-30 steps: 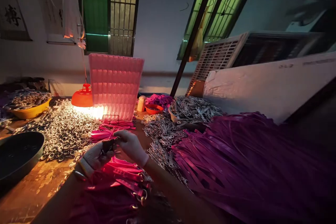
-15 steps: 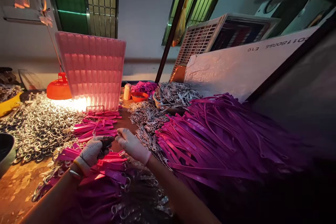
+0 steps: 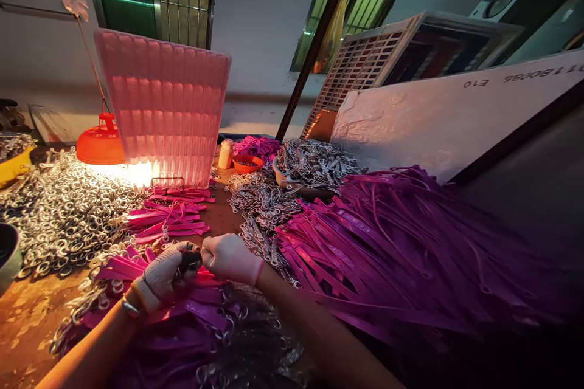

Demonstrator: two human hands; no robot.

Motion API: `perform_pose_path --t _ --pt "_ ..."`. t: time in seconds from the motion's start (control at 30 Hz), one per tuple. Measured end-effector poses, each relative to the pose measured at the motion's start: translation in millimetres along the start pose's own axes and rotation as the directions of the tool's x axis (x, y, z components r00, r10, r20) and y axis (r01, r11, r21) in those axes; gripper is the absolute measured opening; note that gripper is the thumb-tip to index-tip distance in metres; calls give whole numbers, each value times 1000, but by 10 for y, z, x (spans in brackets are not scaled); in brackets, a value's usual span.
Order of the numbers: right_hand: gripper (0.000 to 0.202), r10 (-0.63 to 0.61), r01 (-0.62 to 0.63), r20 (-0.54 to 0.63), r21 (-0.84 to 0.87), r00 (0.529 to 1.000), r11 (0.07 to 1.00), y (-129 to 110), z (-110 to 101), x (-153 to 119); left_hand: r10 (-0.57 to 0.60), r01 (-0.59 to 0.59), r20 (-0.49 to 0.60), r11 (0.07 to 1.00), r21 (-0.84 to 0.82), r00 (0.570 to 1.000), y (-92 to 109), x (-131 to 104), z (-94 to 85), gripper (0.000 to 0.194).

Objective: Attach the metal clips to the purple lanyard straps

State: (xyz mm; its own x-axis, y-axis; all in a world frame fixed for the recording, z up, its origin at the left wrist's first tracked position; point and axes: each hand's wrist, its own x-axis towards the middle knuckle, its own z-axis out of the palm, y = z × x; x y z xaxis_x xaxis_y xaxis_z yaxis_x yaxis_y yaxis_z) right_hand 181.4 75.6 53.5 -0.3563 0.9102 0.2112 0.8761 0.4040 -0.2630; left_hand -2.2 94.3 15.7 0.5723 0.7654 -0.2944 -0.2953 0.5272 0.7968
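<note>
My left hand (image 3: 163,273), in a dotted white glove with dark fingertips, is closed around something I cannot make out. Against its fingertips press the curled fingers of my right hand (image 3: 231,259), in a plain white glove; whatever lies between them is hidden. Both hands are over a layer of purple straps with metal hooks (image 3: 187,319) at their ends. Just beyond my hands lies a smaller bunch of purple straps (image 3: 171,219). A large heap of loose purple straps (image 3: 387,249) spreads to the right of my right hand.
A heap of metal hooks (image 3: 77,219) covers the left side, under a lit red lamp (image 3: 101,143). Behind stand a ribbed translucent panel (image 3: 162,103), a small bottle (image 3: 225,154), a red bowl (image 3: 247,163) and a pile of metal clasps (image 3: 314,164). A white board (image 3: 410,115) leans at right.
My right hand's fingers, more extended before, are now curled in against the left hand's fingertips. Both hands sit slightly lower, and the camera view has shifted.
</note>
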Motion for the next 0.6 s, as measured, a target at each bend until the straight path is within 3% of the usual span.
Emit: perform_pose_path --t 0.1,0.17,0.23,0.3,0.43,0.6 --pt "21 -10 12 -45 59 999 998 -47 90 -47 -19 19 -12 1000 -5 1000 47 -2 -25 6" --pt "23 64 -43 -76 243 995 969 -32 191 -28 -52 49 -32 996 -71 998 114 31 -38 9" --pt "28 168 -125 -59 443 984 888 74 293 76 -85 78 -42 986 -150 995 203 79 -56 10" --pt "36 232 -178 -39 525 972 832 276 377 266 -82 57 -86 964 -260 993 304 122 -85 12" --pt "38 314 -272 -10 474 949 837 743 536 744 -43 -53 -217 907 -417 975 439 174 -152 15" --pt "22 277 -302 121 393 953 869 897 804 1131 -58 -16 -258 960 -278 964 340 244 -242 16"
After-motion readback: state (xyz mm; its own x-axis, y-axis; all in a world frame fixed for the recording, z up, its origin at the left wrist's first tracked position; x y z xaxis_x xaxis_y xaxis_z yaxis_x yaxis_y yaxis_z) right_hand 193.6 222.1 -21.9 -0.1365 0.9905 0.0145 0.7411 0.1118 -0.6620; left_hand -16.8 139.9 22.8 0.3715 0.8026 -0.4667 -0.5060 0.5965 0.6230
